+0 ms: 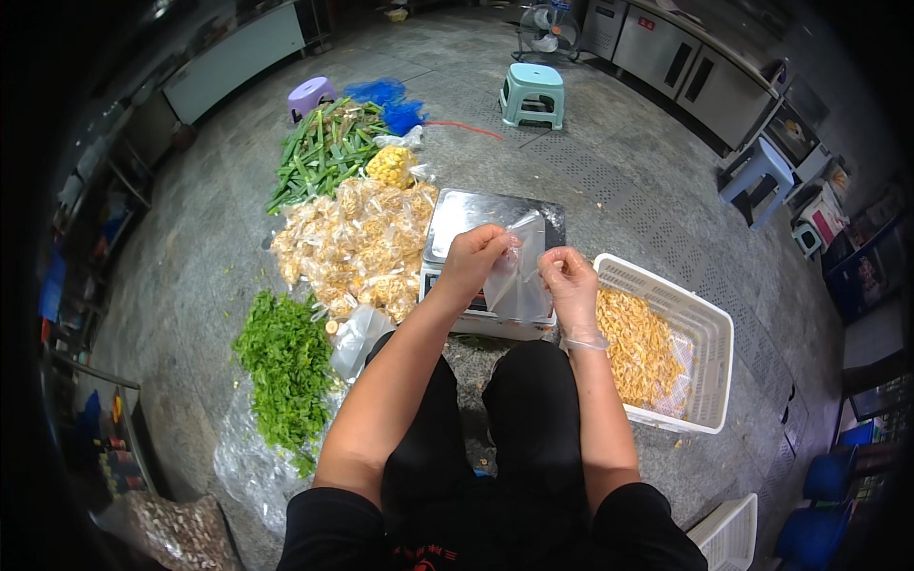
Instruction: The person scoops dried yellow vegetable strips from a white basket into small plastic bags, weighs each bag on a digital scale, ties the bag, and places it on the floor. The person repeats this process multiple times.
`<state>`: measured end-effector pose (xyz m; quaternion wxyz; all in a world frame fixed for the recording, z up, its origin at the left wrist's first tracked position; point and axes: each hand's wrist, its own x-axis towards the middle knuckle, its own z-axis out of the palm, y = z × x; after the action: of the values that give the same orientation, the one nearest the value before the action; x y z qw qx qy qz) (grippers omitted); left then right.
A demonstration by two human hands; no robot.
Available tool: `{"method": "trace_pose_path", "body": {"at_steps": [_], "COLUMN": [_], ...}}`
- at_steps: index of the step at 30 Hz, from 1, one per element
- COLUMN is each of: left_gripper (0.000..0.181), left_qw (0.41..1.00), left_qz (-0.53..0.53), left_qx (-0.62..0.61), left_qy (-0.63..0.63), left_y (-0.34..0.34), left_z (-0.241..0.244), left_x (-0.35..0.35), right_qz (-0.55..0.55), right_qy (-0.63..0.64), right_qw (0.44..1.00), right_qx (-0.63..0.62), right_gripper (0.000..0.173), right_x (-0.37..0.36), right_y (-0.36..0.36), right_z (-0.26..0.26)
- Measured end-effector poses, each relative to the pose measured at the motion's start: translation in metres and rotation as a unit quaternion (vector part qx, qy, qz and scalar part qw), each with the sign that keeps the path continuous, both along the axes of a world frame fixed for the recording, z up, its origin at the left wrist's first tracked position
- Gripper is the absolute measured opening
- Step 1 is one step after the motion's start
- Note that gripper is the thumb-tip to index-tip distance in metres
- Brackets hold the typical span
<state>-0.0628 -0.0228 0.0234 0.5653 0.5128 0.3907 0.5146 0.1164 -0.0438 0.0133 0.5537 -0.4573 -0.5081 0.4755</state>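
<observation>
Between my hands hangs a clear plastic bag (515, 285), seemingly holding nothing, above a digital scale (457, 214) with a steel pan. My left hand (477, 258), bare, pinches the bag's upper left side. On my right hand (571, 282) is a thin clear disposable glove; its thumb and fingers grip the bag's right edge. To the right, a white plastic basket (703, 332) holds a heap of yellowish-brown strips of food (635, 342). Left of the scale lies a pile of knotted clear bags (357, 243) filled with similar strips.
Chopped leafy greens (285, 371) lie on plastic sheeting (246, 457) at the left. Beyond the bagged pile are green leek-like stalks (321, 150), a bag of yellow pieces (391, 167) and blue netting (389, 100). Plastic stools stand farther off, one teal (532, 89), one purple (312, 93).
</observation>
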Motion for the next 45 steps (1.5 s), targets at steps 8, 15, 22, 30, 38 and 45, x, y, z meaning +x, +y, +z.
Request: {"method": "trace_pose_path", "body": {"at_steps": [8, 15, 22, 30, 38, 45], "left_gripper": [0.015, 0.009, 0.009, 0.025, 0.025, 0.022], "left_qw": [0.995, 0.961, 0.942, 0.974, 0.980, 0.959], "left_qz": [-0.080, 0.052, 0.090, 0.075, -0.065, 0.013], "left_qx": [0.051, 0.112, 0.210, 0.115, 0.083, -0.155], "left_qy": [-0.014, 0.247, 0.246, 0.180, 0.167, -0.238], "left_y": [-0.010, -0.001, 0.002, 0.001, -0.006, -0.001], "left_z": [0.009, 0.001, -0.005, 0.000, -0.003, 0.015], "left_x": [0.007, -0.003, -0.003, 0.004, 0.014, -0.003], "right_qz": [0.082, 0.010, -0.034, -0.099, 0.062, -0.112], "right_qy": [0.181, 0.089, 0.023, -0.100, 0.079, -0.167], "right_qw": [0.976, 0.995, 0.999, 0.985, 0.993, 0.979], "right_qx": [-0.087, -0.039, -0.027, 0.100, -0.061, 0.031], "right_gripper": [0.012, 0.007, 0.007, 0.013, 0.011, 0.016], "right_x": [-0.014, 0.002, 0.001, 0.004, 0.000, 0.010], "right_y": [-0.005, 0.005, 0.003, -0.011, -0.002, 0.010], "right_z": [0.028, 0.001, 0.002, 0.019, 0.009, -0.016]}}
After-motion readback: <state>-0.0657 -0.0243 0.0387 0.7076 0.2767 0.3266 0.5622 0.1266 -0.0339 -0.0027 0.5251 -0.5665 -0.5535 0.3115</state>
